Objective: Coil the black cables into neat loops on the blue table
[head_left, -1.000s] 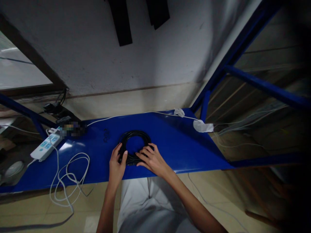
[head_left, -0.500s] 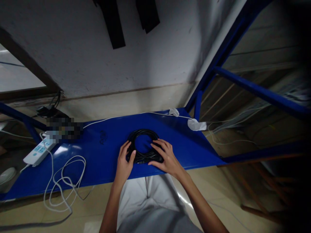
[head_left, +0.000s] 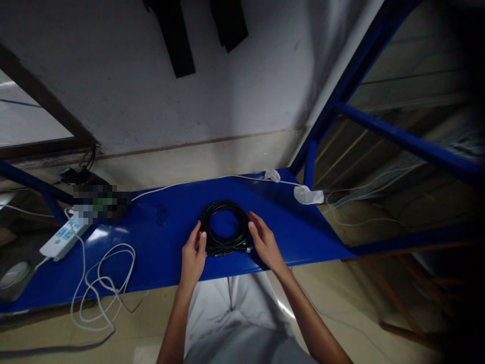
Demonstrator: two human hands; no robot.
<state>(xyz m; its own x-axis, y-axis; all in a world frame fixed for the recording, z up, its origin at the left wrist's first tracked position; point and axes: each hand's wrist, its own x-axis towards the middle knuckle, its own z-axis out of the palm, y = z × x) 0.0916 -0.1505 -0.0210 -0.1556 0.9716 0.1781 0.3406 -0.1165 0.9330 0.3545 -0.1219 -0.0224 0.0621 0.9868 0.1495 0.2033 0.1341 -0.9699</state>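
Observation:
A coiled black cable (head_left: 207, 216) lies flat in a ring on the blue tabletop (head_left: 151, 263), with its plug ends along the near side of the coil. My left hand (head_left: 194, 255) is at the left edge of the coil, thumb and fingers apart, fingertips close against it. On the opposite side, my right hand (head_left: 265, 245) rests beside the coil with its fingers extended and the thumb near the cable's edge. Neither hand is wrapped round the cable; whether the fingertips touch it I cannot tell.
A white power strip (head_left: 62, 240) sits at the left end, near a tangled white cord (head_left: 99, 280) hanging over the front edge. White scraps (head_left: 308, 195) lie at the back right. A blue frame post (head_left: 309, 164) rises there, against the wall.
My right hand has drawn off the top of the coil to its right side, uncovering the plug end. My left hand's fingers have moved slightly outward. The coil stays in place.

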